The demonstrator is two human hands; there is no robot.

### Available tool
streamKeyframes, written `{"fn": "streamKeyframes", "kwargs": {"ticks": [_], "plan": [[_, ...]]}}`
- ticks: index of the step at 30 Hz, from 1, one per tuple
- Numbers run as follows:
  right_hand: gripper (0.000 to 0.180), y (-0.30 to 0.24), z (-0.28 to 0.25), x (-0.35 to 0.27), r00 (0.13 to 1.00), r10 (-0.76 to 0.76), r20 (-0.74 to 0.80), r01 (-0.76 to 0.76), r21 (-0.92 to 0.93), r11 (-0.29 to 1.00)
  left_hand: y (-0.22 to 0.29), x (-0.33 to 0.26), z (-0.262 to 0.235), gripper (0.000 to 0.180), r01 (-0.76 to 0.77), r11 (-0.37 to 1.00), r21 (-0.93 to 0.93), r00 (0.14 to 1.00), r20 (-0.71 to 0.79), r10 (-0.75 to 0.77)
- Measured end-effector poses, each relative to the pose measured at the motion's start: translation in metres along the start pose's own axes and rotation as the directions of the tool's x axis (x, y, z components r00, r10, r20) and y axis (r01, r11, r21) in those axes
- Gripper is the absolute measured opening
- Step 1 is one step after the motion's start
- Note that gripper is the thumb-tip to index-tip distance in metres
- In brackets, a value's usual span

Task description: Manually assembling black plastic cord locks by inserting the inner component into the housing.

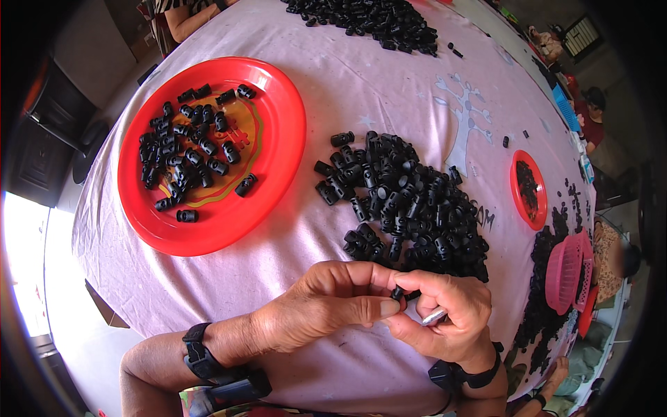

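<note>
My left hand (326, 306) pinches a small black plastic piece (396, 293) between thumb and forefinger; it looks like part of a cord lock. Against it, my right hand (448, 309) brings its thumb and forefinger close. A slim silver-coloured tool (434, 317) is tucked in the right hand's curled fingers, and most of it is hidden. Just beyond both hands lies a heap of black barrel-shaped cord locks (417, 201). More loose cord locks (187, 149) rest on a red plate (281, 132) to the left.
A pink cloth (333, 90) covers the table. Another black heap (375, 21) lies at the far edge. To the right are a small red dish (517, 191), a pink basket (564, 271) and scattered black parts (538, 313). Other people sit around the table.
</note>
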State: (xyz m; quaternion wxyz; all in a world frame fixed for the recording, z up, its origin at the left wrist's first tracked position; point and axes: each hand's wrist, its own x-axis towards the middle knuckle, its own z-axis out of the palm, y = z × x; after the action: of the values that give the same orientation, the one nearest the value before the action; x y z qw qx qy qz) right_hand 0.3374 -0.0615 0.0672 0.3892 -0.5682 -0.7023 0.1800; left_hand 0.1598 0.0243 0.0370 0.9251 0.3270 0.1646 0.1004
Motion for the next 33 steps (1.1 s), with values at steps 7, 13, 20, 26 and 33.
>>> {"fn": "streamKeyframes", "kwargs": {"ticks": [7,13,20,26,33], "plan": [[0.039,-0.0012,-0.0010,0.0008,1.000,0.015,0.008,-0.015,0.007,1.000,-0.0005,0.0009,-0.0052,0.030,0.020,0.999,0.030,0.998,0.060,-0.022],[0.039,0.0002,0.0007,0.0004,1.000,0.027,0.017,-0.027,0.023,0.999,0.0006,-0.0001,-0.0066,0.030,0.008,0.999,0.049,0.996,0.085,-0.012],[0.039,-0.0005,-0.0008,0.0015,0.999,0.018,0.030,-0.020,0.053,0.998,0.0043,-0.0011,-0.0047,0.031,0.042,0.999,0.003,0.997,0.064,-0.042],[0.039,0.0021,-0.0003,-0.0001,0.999,0.037,0.026,-0.039,0.096,0.995,0.0025,-0.0011,-0.0029,0.029,0.027,1.000,-0.007,0.999,0.045,-0.027],[0.040,0.0040,-0.0011,0.0009,0.997,0.068,0.033,-0.072,0.151,0.986,0.0036,-0.0018,-0.0039,0.027,0.045,0.999,-0.006,0.999,0.013,-0.045]]}}
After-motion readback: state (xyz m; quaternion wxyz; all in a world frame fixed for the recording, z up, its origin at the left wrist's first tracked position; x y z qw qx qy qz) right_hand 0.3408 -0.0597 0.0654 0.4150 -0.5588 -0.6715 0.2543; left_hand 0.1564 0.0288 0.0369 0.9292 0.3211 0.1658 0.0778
